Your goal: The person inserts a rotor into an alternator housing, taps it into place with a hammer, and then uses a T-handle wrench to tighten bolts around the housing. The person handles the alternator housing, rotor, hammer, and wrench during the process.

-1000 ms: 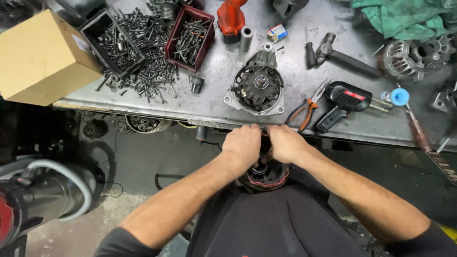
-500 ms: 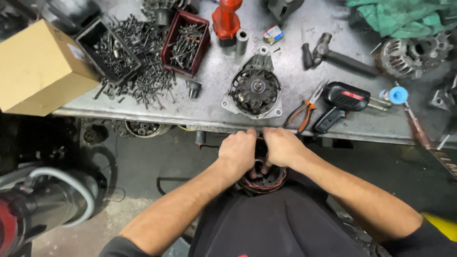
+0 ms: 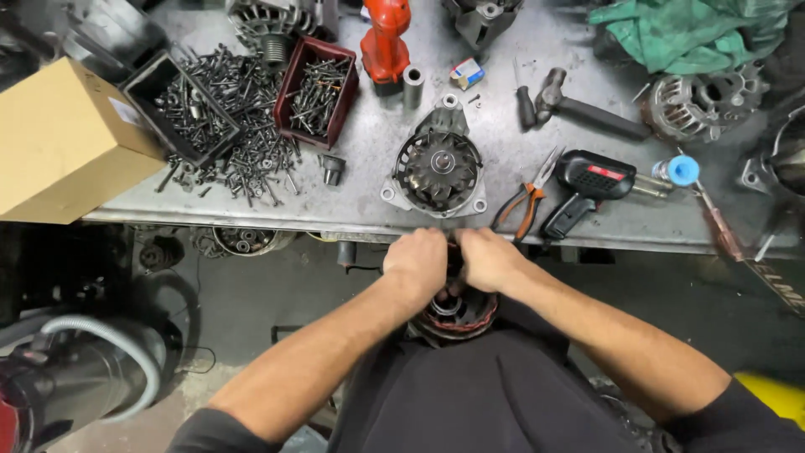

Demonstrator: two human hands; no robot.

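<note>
Left hand (image 3: 417, 262) and right hand (image 3: 489, 258), knuckles uppermost and fingers curled, closed together on the upper edge of a round stator with copper windings (image 3: 459, 312); the stator rests in the person's lap, just below the near edge of the metal workbench (image 3: 369, 164), and its top is hidden beneath the two hands. What the fingertips pinch there cannot be told. Directly beyond the hands, an alternator housing (image 3: 438, 168) lies flat on the bench, its finned rotor face up. To its right, orange-handled pliers (image 3: 527, 201) lie beside a black soldering gun (image 3: 584, 186), with a blue-capped tool (image 3: 681, 170) just past it. Farther back, a hammer (image 3: 570, 105) lies across the bench, with a green cloth (image 3: 688, 29) behind it and a second alternator shell (image 3: 700, 102) to the right. At left, a dark red tray (image 3: 316, 88) and a black tray (image 3: 172, 96) hold screws, and loose bolts (image 3: 251, 159) spill between and before them. A cardboard box (image 3: 63, 147) sits on the left corner. A red power tool (image 3: 386, 38) stands at the rear, a metal sleeve (image 3: 412, 85) near it
</note>
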